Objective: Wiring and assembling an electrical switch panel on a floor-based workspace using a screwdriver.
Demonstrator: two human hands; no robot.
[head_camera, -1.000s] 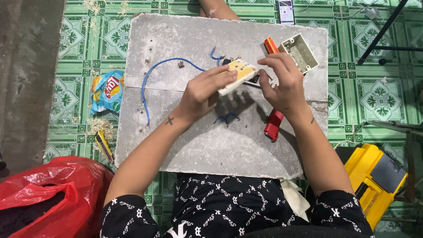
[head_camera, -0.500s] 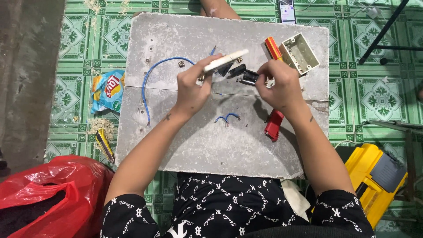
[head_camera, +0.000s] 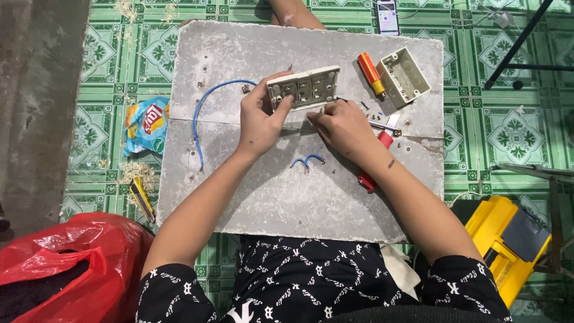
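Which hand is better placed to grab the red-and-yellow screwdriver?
Right, probably. The right hand is nearer the screwdriver, while the left hand grips the switch plate.

Both forearms bare, reaching forward from short dark patterned sleeves, converging toward switch plate point(head_camera: 304, 87). Left hand point(head_camera: 261, 119) at plate's near-left corner, palm down, thumb and fingers pinching plate's left end, wrist straight. Right hand point(head_camera: 342, 127) just below plate's right half, knuckles up, fingers curled under, fingertips at plate's lower edge; grip there not discernible. Small dark mark on right wrist. Hands close, not touching.
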